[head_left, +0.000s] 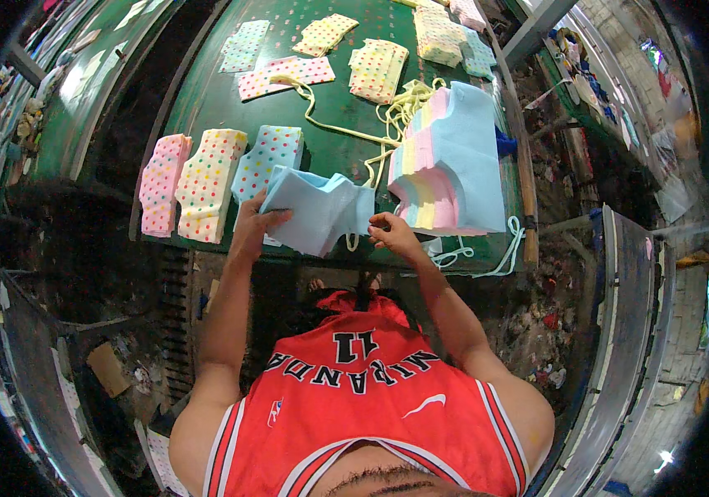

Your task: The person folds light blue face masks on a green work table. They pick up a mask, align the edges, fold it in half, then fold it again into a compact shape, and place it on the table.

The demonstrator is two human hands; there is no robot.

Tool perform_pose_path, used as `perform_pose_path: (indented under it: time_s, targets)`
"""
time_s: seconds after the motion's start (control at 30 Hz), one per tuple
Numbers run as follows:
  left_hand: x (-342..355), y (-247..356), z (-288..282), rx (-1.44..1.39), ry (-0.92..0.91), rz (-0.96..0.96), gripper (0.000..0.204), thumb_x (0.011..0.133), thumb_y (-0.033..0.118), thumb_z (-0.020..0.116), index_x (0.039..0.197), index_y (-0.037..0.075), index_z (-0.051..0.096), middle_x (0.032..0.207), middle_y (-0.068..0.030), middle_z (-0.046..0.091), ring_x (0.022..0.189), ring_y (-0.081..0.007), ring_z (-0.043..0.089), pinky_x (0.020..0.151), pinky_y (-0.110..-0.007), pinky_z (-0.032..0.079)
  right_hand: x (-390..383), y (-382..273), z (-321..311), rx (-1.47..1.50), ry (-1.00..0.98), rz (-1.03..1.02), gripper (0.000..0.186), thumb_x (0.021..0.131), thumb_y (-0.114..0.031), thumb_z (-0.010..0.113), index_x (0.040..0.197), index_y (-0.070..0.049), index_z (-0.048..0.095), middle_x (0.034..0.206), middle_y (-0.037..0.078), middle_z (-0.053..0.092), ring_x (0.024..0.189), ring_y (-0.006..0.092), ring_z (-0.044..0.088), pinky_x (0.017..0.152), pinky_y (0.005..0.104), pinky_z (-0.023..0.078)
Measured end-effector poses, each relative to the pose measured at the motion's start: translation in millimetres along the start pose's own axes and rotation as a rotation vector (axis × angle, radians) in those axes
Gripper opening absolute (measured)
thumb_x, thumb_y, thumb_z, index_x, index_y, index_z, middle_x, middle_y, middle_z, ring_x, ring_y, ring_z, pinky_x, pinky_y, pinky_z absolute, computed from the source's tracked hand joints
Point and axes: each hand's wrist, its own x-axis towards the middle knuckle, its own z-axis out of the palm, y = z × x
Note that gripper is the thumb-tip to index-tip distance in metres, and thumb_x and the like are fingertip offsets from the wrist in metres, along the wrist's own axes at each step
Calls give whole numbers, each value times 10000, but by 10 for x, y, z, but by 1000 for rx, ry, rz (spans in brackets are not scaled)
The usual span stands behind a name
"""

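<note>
My left hand (257,225) grips a folded bundle of light blue cloth pieces (313,211) by its left side, thumb on top, over the table's near edge. At the bundle's right edge, my right hand (396,237) is closed in a pinch on the cloth; its exact hold is partly hidden. Just right of it stands a tall stack of cut cloth pieces (478,157) in blue, pink and yellow layers. Left of the bundle lie dotted cloth stacks: blue (270,153), yellow (211,184) and pink (164,186). A loop of pale strip hangs below the bundle.
The green table (321,137) also bears several dotted bundles farther back, including a yellow one (378,71) and a pink one (286,76). Tangled yellow cloth strips (408,106) lie mid-table. Pale blue strips (510,248) hang at the near right corner. Other green tables flank this one.
</note>
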Motion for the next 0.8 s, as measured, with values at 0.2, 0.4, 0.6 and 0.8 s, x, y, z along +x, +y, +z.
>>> perform_pose_path:
  time_s: [0.2,0.4,0.6,0.8]
  targets:
    - [-80,406,292,-157,-63,26,505,661,171,748,1124,-14,670,1011,-70,683,930,-186,634,858,-336,485,20,124,-107,-38,-28,-108,484,850,-174,750,1252,-2,541,1082,91,646,901,176,650,747,305,557]
    - [-49,545,544,-425,-201,24,540,723,199,692,1201,-40,610,1057,-140,678,975,-253,664,834,-412,540,148,103,-130,227,-188,-292,790,739,-120,824,1396,-7,399,1278,141,553,1149,244,574,963,378,496]
    - [-140,749,904,-790,22,159,632,796,227,671,1336,-42,484,1209,-178,628,1042,-302,655,913,-444,534,130,13,-91,391,-233,-569,721,774,-302,810,1341,-55,440,1210,95,559,1086,258,588,958,405,486]
    - [-393,798,906,-748,294,261,437,863,258,623,1214,-2,588,1105,-112,670,981,-250,655,856,-395,533,34,3,-263,1146,-538,-38,544,916,-360,633,1335,-45,488,1250,132,605,1107,299,627,930,451,533]
